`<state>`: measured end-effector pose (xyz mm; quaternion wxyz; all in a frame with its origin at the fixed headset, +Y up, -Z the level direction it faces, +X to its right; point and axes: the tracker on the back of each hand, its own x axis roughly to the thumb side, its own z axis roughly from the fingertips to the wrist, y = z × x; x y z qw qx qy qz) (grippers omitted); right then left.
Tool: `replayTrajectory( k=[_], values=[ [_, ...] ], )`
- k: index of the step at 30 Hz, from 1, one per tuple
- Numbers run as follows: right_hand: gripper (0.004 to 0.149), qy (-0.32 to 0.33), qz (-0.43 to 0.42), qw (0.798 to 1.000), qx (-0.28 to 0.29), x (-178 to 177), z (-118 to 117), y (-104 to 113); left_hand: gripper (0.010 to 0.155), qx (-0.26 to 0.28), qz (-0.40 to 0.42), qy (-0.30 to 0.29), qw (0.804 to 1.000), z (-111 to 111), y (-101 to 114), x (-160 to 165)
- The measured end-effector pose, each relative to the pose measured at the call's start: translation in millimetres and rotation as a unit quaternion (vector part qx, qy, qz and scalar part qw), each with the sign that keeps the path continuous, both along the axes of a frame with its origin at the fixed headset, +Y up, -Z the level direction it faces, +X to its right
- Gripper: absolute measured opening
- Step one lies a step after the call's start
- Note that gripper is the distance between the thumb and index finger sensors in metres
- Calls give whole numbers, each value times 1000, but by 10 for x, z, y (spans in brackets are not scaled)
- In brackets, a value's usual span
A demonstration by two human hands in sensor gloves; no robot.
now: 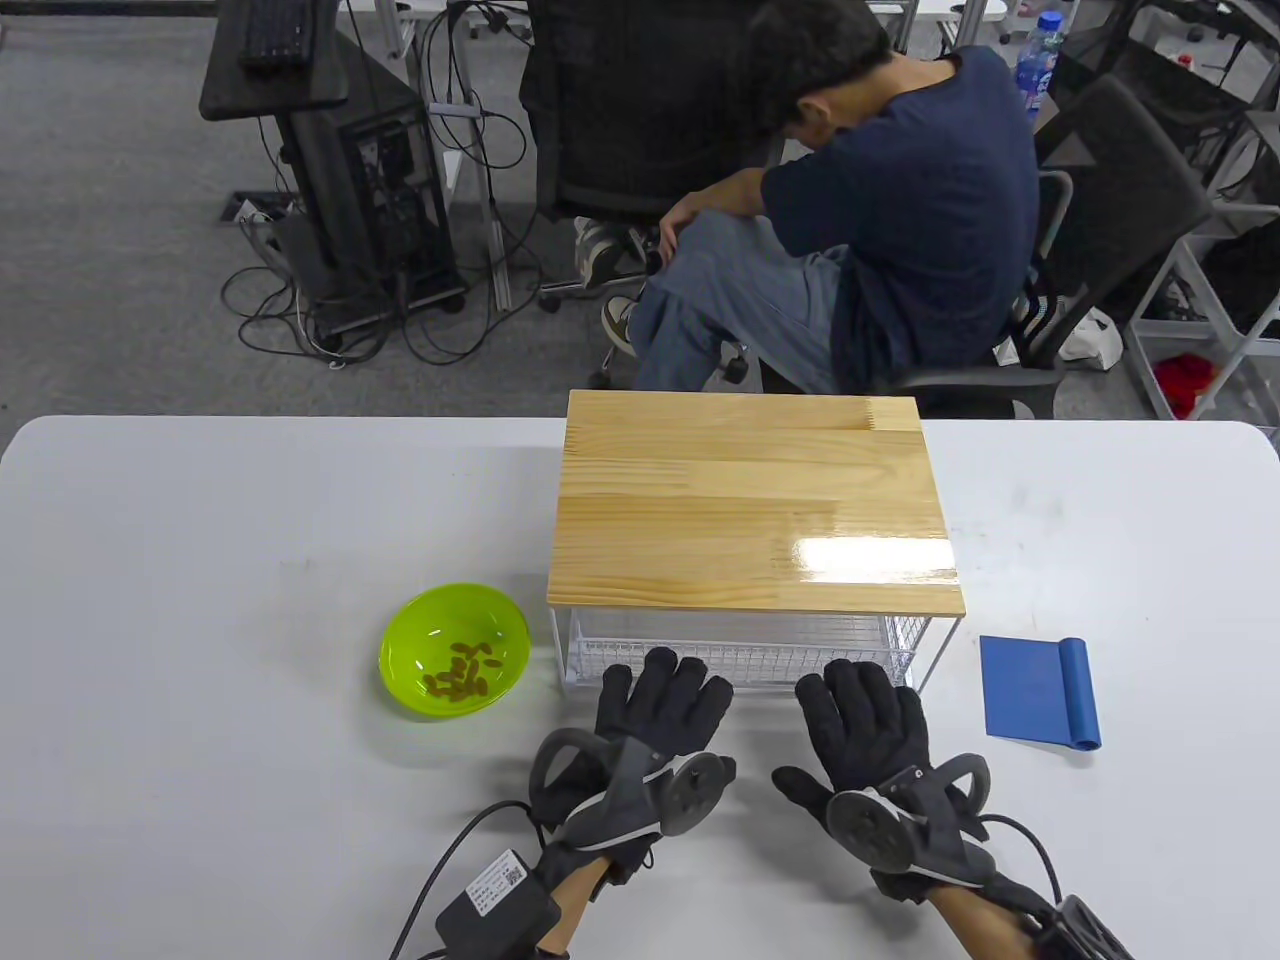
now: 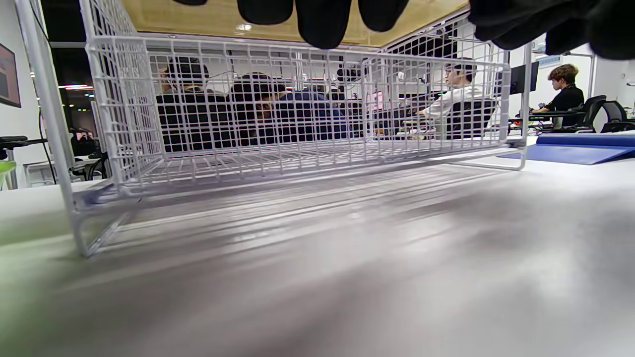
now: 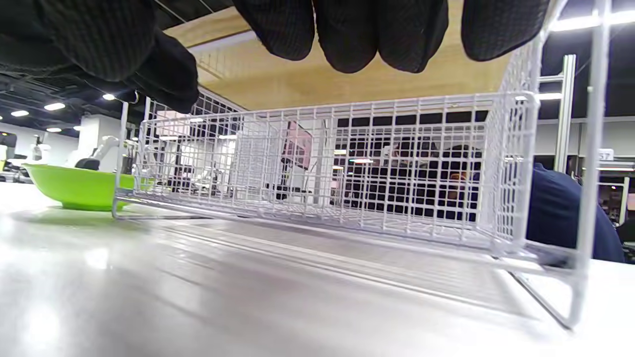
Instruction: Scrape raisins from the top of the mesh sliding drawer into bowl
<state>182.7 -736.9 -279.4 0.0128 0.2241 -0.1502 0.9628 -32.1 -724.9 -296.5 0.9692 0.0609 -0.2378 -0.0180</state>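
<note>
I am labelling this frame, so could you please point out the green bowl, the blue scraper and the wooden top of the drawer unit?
green bowl [image 1: 400, 640], table view, left rim.
blue scraper [image 1: 1030, 685], table view, flat blade.
wooden top [image 1: 750, 500], table view, middle of board.

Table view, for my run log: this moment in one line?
raisins: in bowl | wooden top: no raisins seen | scraper: untouched | left hand, right hand: flat before drawer
</note>
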Motion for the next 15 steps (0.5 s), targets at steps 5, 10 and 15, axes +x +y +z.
replayTrajectory(
  k=[5,10,15],
  values=[
    [85,-4,3,1000,-7,-5,-3,-7,73,-7,-6,1,1000,-11,-18,-1],
    [84,-5,9,1000,-17,-21,-4,-15,73,-12,-8,2,1000,-17,-15,-4],
    [83,-13,5,1000,-22,-8,-9,-11,72,-9,-5,5,1000,-24,6,6]
  ],
)
